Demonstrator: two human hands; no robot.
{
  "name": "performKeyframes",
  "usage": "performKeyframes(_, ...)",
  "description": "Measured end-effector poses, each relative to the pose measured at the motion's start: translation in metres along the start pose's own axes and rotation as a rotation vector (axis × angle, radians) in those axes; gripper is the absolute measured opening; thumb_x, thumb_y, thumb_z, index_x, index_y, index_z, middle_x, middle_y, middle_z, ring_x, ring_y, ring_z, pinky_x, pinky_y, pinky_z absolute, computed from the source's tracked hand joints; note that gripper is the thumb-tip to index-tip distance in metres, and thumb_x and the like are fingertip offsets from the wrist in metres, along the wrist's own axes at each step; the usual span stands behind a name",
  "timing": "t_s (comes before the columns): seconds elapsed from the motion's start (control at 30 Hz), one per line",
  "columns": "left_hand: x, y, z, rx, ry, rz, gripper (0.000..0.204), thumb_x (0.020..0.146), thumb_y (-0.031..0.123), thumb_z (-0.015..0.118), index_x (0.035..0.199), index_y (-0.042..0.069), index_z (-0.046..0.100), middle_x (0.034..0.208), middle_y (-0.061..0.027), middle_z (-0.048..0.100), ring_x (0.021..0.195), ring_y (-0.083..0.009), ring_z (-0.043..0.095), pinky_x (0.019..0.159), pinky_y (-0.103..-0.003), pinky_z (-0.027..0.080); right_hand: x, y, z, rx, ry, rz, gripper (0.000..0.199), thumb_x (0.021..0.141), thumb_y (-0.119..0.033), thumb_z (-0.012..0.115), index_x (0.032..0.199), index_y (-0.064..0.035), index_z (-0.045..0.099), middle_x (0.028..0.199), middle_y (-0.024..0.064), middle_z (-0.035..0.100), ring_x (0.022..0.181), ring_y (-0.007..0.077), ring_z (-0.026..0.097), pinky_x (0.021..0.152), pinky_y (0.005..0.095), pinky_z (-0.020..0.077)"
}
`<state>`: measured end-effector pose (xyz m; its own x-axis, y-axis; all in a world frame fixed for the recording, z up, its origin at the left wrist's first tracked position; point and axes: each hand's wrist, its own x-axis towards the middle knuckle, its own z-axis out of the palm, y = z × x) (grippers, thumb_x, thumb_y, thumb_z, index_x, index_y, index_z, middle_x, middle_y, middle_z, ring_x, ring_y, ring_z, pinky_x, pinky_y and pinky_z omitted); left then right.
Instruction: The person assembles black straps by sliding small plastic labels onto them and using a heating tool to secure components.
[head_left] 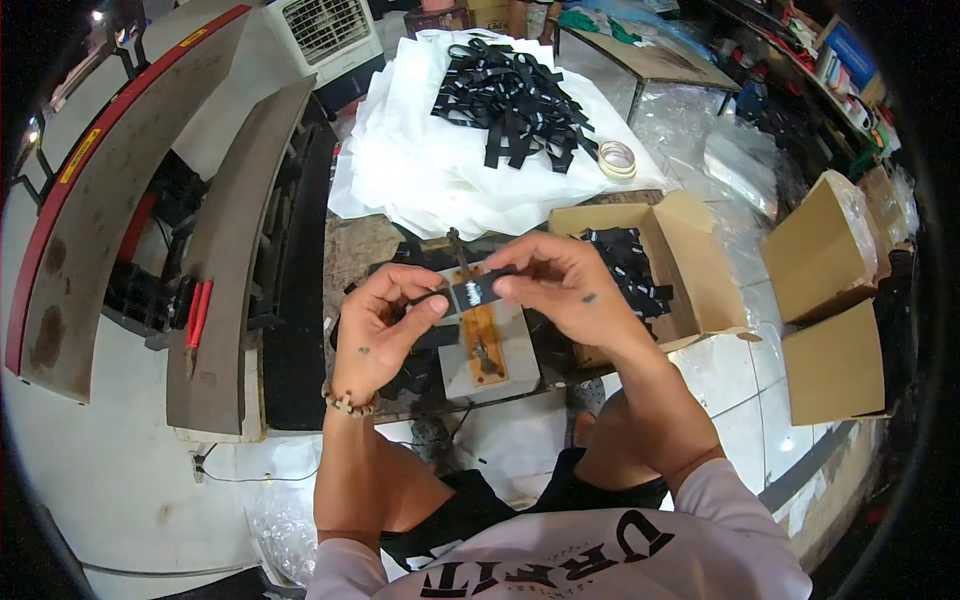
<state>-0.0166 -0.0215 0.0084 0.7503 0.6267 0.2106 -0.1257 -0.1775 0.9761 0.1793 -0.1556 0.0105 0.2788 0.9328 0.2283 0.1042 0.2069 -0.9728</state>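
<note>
Between both hands I hold a short black strap (474,293) with a white printed mark, stretched roughly level. My left hand (382,325) pinches its left end between thumb and fingers. At the other end, my right hand (560,285) has thumb and fingertips closed on the strap. Directly below sits a jig, an amber-coloured plate (487,345) with metal fittings, mounted on a pale block (519,360). The strap partly hides the plate's middle. More black straps lie beside and under my left hand, mostly covered by it.
A cardboard box (690,265) holding black pieces stands right of the jig. Beyond it, white sheets (390,150) carry a heap of black straps (515,100) and a tape roll (617,160). Red-handled pliers (198,318) rest on a brown board at left. Other cartons (832,370) stand far right.
</note>
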Motion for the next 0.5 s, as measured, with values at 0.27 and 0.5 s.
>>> performKeyframes(0.27, 0.006, -0.010, 0.004, 0.055, 0.061, -0.082, 0.009, 0.090, 0.005, 0.072, 0.099, 0.001, 0.071, 0.086, 0.0027, 0.067, 0.075, -0.0031, 0.056, 0.067, -0.020, 0.044, 0.001, 0.015, -0.012, 0.009, 0.053, 0.078, 0.012, 0.089, -0.002, 0.070, 0.101, 0.0014, 0.072, 0.087, 0.0039, 0.070, 0.074, 0.0083, 0.061, 0.067, 0.0223, 0.0493)
performKeyframes(0.5, 0.008, -0.014, 0.004, 0.107, 0.060, -0.089, 0.011, 0.091, 0.008, 0.071, 0.099, 0.001, 0.072, 0.085, 0.0028, 0.067, 0.075, -0.0028, 0.055, 0.066, -0.020, 0.043, 0.002, 0.016, -0.012, 0.009, 0.061, 0.100, 0.013, 0.089, -0.002, 0.070, 0.101, 0.0014, 0.072, 0.086, 0.0043, 0.070, 0.072, 0.0079, 0.062, 0.064, 0.0222, 0.0503)
